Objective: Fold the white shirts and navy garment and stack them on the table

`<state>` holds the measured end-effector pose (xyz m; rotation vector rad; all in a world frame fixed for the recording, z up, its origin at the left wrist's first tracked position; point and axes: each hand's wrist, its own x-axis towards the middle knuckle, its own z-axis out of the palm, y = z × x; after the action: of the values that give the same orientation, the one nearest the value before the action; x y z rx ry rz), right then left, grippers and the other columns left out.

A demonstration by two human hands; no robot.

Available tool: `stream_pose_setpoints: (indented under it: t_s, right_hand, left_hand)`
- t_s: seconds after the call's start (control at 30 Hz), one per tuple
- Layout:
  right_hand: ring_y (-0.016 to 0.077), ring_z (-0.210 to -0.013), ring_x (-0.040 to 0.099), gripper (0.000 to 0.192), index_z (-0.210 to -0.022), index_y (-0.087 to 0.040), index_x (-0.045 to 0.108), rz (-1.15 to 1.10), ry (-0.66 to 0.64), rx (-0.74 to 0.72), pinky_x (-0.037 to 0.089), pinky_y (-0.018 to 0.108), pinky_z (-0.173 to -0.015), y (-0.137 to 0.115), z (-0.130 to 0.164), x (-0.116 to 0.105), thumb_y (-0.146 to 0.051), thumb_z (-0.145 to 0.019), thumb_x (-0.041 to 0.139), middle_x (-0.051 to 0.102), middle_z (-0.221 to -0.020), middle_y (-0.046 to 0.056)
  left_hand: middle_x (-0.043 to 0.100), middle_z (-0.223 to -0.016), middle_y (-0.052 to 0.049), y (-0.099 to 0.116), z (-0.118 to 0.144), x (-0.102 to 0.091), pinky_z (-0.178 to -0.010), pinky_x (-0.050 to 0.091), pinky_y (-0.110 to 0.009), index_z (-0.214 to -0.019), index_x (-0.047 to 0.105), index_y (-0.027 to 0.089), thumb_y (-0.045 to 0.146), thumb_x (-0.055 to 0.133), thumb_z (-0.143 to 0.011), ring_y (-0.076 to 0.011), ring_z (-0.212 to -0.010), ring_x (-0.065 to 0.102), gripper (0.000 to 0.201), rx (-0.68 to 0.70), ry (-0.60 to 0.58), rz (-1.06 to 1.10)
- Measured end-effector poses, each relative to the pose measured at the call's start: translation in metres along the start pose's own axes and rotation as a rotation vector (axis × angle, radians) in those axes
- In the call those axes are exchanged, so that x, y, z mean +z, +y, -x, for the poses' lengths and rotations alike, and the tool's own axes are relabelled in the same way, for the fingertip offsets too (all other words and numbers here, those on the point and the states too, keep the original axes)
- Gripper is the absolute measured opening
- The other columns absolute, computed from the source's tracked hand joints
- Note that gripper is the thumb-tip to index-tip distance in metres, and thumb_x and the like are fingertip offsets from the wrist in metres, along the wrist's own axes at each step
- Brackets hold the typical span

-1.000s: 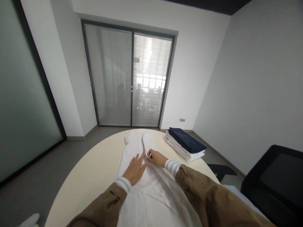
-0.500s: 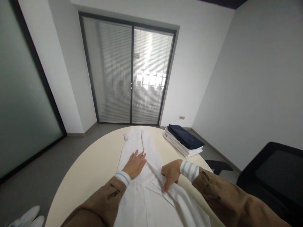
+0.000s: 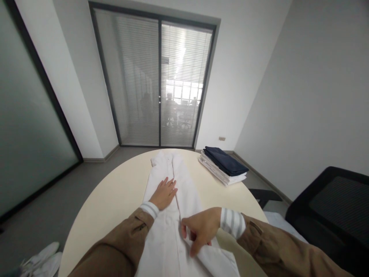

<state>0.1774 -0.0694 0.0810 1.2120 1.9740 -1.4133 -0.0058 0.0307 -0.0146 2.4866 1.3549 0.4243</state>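
Left hand lies flat on the smooth white shirt while right hand pinches its folded edge; stacked folded clothes sit unobstructed at the round table's far right edge.

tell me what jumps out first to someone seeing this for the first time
A long white garment lies lengthwise down the middle of the round cream table. The left hand rests flat on it, while the right hand pinches a fold of its near right edge. At the table's far right sits a folded stack, dark navy on white, in front of tall glass doors with blinds.
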Motion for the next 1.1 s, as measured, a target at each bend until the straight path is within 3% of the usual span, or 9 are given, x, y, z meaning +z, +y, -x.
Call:
stream_pose_setpoints:
  t_s: [0.27, 0.43, 0.53, 0.6, 0.67, 0.73, 0.8, 0.93, 1.1]
  right_hand:
    - [0.0125, -0.047, 0.060, 0.061, -0.115, -0.024, 0.048, 0.129, -0.198, -0.125, 0.050, 0.020, -0.053, -0.010, 0.003, 0.015, -0.039, -0.068, 0.084, 0.055, -0.053, -0.013]
    - [0.0125, -0.053, 0.062, 0.069, -0.100, -0.024, 0.044, -0.073, -0.433, -0.099, 0.051, 0.021, -0.054, -0.001, -0.020, 0.025, -0.039, -0.052, 0.091, 0.062, -0.060, -0.010]
    - [0.0111, -0.057, 0.064, 0.055, -0.102, -0.022, 0.051, -0.141, -0.477, -0.214, 0.051, 0.021, -0.059, -0.002, -0.025, 0.028, -0.032, -0.060, 0.086, 0.063, -0.071, -0.008]
    - [0.0099, -0.061, 0.063, 0.034, -0.102, -0.020, 0.057, -0.036, -0.217, -0.341, 0.049, 0.020, -0.064, -0.004, -0.022, 0.023, -0.026, -0.074, 0.075, 0.063, -0.074, -0.006]
    - [0.0119, -0.067, 0.063, 0.019, -0.100, -0.019, 0.062, 0.182, 0.262, -0.380, 0.048, 0.023, -0.070, -0.004, -0.020, 0.014, -0.019, -0.081, 0.064, 0.065, -0.075, -0.003]
    - [0.0166, -0.079, 0.064, 0.020, -0.102, -0.018, 0.063, 0.388, 0.726, -0.320, 0.048, 0.028, -0.077, 0.001, -0.024, 0.001, -0.015, -0.083, 0.057, 0.068, -0.083, 0.003]
    - [0.0216, -0.097, 0.063, 0.026, -0.111, -0.016, 0.061, 0.486, 1.008, -0.264, 0.047, 0.033, -0.087, 0.011, -0.035, -0.011, -0.017, -0.086, 0.054, 0.069, -0.100, 0.009]
    - [0.0298, -0.135, 0.042, 0.056, -0.139, -0.012, 0.048, 0.518, 1.115, -0.276, 0.034, 0.044, -0.111, 0.039, -0.064, -0.025, -0.040, -0.091, 0.056, 0.051, -0.143, 0.018]
    - [0.0314, -0.149, 0.019, 0.068, -0.154, -0.020, 0.031, 0.477, 0.972, -0.228, 0.019, 0.051, -0.119, 0.061, -0.083, -0.021, -0.057, -0.097, 0.037, 0.025, -0.161, 0.012]
  left_hand:
    - [0.037, -0.156, -0.011, -0.003, 0.000, 0.003, -0.121, 0.016, -0.046, -0.149, 0.037, 0.013, 0.043, 0.034, -0.098, -0.0300, -0.149, 0.018, 0.060, 0.003, 0.018, -0.026]
    - [0.037, -0.156, -0.013, -0.004, -0.001, 0.003, -0.121, 0.016, -0.047, -0.149, 0.038, 0.011, 0.042, 0.041, -0.095, -0.0314, -0.149, 0.018, 0.062, 0.014, 0.014, -0.040]
    - [0.036, -0.156, -0.013, -0.003, 0.000, 0.003, -0.121, 0.017, -0.048, -0.148, 0.038, 0.011, 0.042, 0.042, -0.095, -0.0319, -0.149, 0.018, 0.062, 0.016, 0.015, -0.039]
    - [0.036, -0.156, -0.013, -0.003, 0.000, 0.004, -0.121, 0.017, -0.049, -0.148, 0.038, 0.012, 0.041, 0.041, -0.095, -0.0323, -0.149, 0.019, 0.060, 0.014, 0.019, -0.030]
    - [0.037, -0.156, -0.012, -0.004, 0.000, 0.005, -0.121, 0.017, -0.049, -0.147, 0.039, 0.013, 0.036, 0.040, -0.096, -0.0315, -0.149, 0.019, 0.056, 0.015, 0.030, -0.009]
    - [0.039, -0.155, -0.012, -0.005, -0.001, 0.007, -0.120, 0.020, -0.047, -0.144, 0.041, 0.014, 0.030, 0.038, -0.096, -0.0287, -0.148, 0.022, 0.050, 0.024, 0.071, 0.018]
    - [0.044, -0.150, -0.014, -0.004, -0.001, 0.007, -0.117, 0.027, -0.043, -0.139, 0.044, 0.013, 0.024, 0.039, -0.094, -0.0259, -0.144, 0.031, 0.046, 0.015, 0.169, 0.015]
    - [0.063, -0.117, -0.016, -0.002, 0.000, 0.000, -0.096, 0.045, -0.042, -0.118, 0.053, 0.014, 0.030, 0.054, -0.088, -0.0296, -0.114, 0.059, 0.034, -0.186, 0.358, -0.120]
    - [0.068, -0.088, -0.008, -0.005, 0.000, -0.016, -0.068, 0.046, -0.035, -0.100, 0.054, 0.020, 0.029, 0.053, -0.088, -0.0271, -0.080, 0.067, 0.014, -0.352, 0.267, -0.107]
